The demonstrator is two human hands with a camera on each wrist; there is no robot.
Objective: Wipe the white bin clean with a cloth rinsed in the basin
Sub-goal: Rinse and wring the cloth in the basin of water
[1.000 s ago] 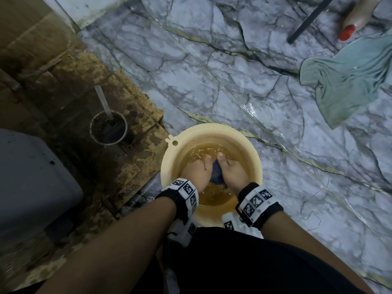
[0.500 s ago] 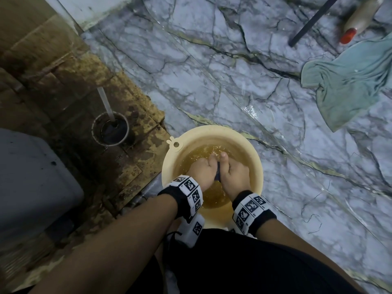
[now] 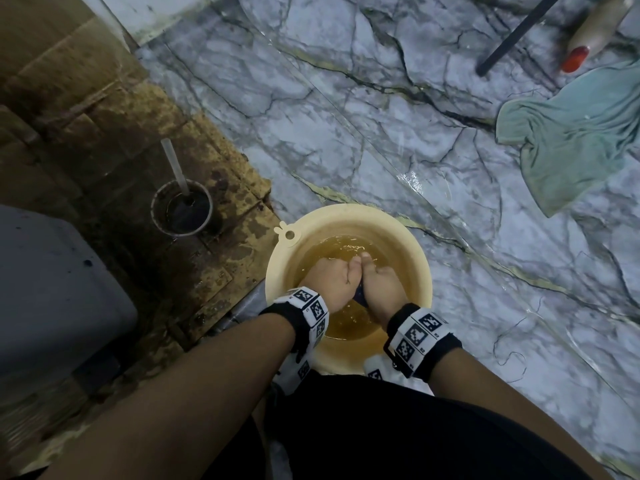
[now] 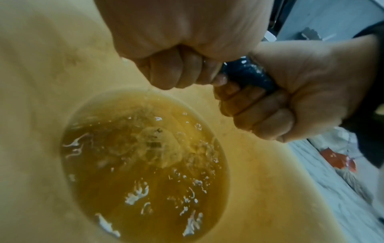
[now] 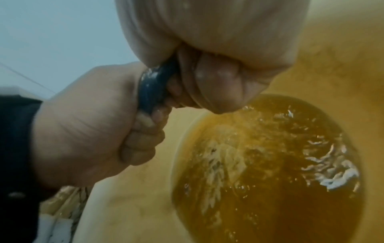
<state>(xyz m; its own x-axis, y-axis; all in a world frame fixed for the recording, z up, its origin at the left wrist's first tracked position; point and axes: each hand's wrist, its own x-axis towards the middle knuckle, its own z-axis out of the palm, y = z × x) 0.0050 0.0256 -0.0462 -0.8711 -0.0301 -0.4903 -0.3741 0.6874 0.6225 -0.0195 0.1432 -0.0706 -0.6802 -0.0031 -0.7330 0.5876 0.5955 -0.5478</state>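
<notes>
Left hand (image 3: 332, 276) and right hand (image 3: 381, 285), fists side by side, clenching a dark cloth (image 4: 247, 74) above the near basin (image 3: 420, 261) water

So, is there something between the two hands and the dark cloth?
Nothing visible: the left hand and the right hand both grip the dark cloth directly, above the water in the basin.

A dark wet cloth (image 4: 247, 74) is gripped between the left hand (image 4: 182, 41) and the right hand (image 4: 301, 85), both fisted, above the basin (image 4: 41, 82), where rippled amber water (image 4: 141, 172) is held.
</notes>
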